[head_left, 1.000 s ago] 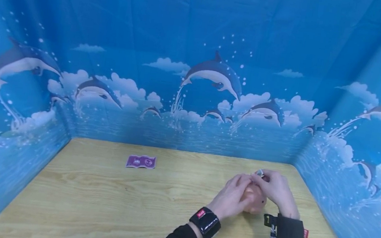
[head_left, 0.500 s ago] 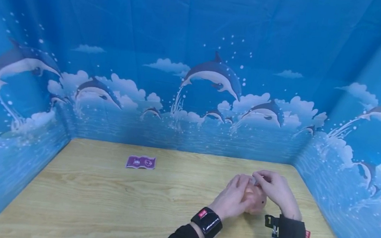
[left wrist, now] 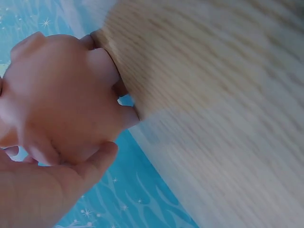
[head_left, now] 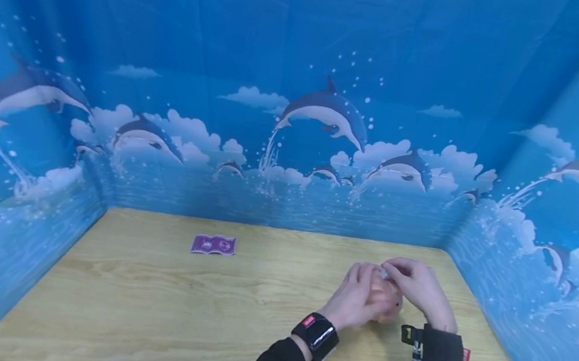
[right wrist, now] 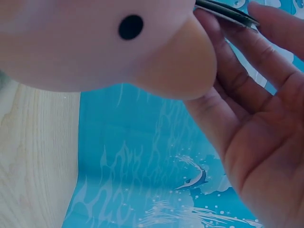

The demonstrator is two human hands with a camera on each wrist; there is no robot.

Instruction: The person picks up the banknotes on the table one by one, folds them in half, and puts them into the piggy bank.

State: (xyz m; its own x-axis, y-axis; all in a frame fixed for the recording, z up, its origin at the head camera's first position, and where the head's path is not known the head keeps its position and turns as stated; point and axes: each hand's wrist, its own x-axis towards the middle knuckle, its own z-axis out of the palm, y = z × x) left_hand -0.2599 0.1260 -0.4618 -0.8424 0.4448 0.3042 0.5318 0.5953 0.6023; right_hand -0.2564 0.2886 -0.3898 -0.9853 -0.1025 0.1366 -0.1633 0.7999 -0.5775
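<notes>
A pink piggy bank stands on the right part of the table, its round body and stubby legs showing in the left wrist view. My left hand grips it from the left side, with the thumb along its lower body. At the top of the bank, my right hand pinches a thin folded paper, which looks like a banknote, between thumb and fingers. Its lower edge meets the bank's top, and the slot itself is hidden. One black eye and an ear of the pig face the right wrist camera.
A purple banknote lies slightly wavy on the wooden table, back left of the middle. Blue curtains printed with dolphins wall in the back and both sides. Each wrist wears a black strap.
The folded banknote showed above my right fingers a second ago; now only a small pale piece shows low at the bank's top. My right fingertips have shifted slightly left. My left hand keeps its grip.
</notes>
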